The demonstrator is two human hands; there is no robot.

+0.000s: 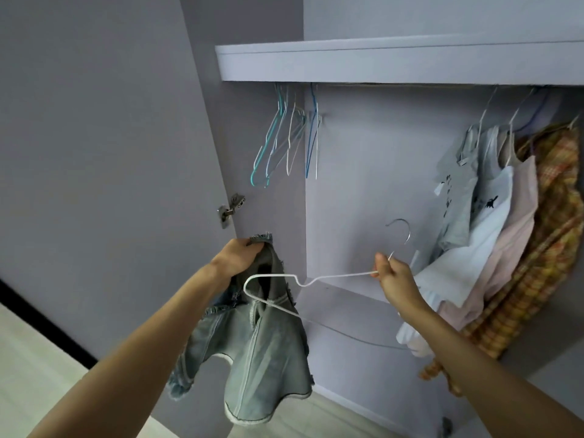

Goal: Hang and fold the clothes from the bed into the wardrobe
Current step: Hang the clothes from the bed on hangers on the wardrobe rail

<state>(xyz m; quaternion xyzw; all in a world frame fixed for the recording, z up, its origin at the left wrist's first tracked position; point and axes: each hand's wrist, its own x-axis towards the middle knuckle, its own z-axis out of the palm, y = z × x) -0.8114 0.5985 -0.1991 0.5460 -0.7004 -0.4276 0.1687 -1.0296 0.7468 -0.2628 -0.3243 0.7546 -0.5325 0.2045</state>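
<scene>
Before the wardrobe [363, 184] — left hand [235, 259] grips denim garment [262, 352], right hand [393, 275] pinches hanger [316, 278].

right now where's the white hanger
In the head view it sits low and centre, before the wardrobe: the right hand pinches the white hanger near its hook, its far end inside the denim garment.

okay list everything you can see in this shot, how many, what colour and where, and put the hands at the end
denim garment: one, faded blue, frayed edges, hanging from left hand
wire hanger: one, white, one end threaded into the garment
empty hangers: several, teal, white, blue, on the rail at left
hung clothes: several, grey, white, pink, orange plaid, at right
shelf: one, lilac, above the rail
door hinge: one, metal, left panel
left hand: grips the garment's top
right hand: pinches the hanger neck
</scene>
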